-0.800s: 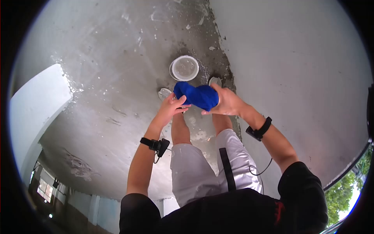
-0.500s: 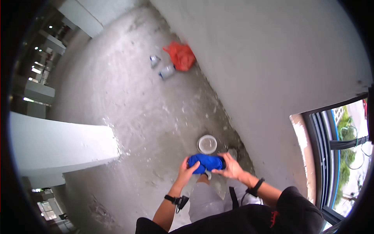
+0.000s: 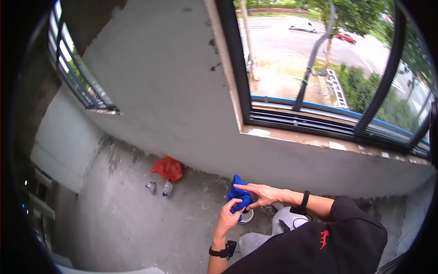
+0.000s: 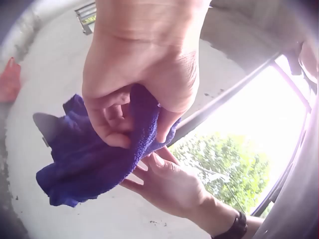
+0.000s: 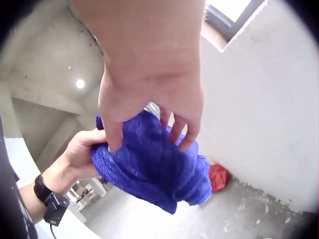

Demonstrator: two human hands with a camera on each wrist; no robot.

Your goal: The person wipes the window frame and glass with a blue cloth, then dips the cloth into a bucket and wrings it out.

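Observation:
A blue cloth (image 3: 237,201), soft and folded on itself, hangs between both hands over a white bucket (image 3: 247,218) on the floor. My left hand (image 3: 226,215) pinches one edge of it between thumb and curled fingers, as the left wrist view shows, with the rest of the cloth (image 4: 84,159) drooping away. On the other side is my right hand (image 3: 267,195), its thumb and fingers spread apart against the cloth (image 5: 154,154). Its index finger lies straight along the fabric in the head view. The cloth covers part of the bucket.
A red plastic bag (image 3: 168,169) lies by the foot of the wall, with two clear bottles (image 3: 168,188) next to it. Above the low wall is a dark-framed window (image 3: 310,123) with a rough sill. The floor (image 3: 137,228) is bare grey concrete.
The head view has swung up from the floor towards the window. Held lengthwise between both hands before, the cloth now stands more upright, with the right hand's fingers spread wider.

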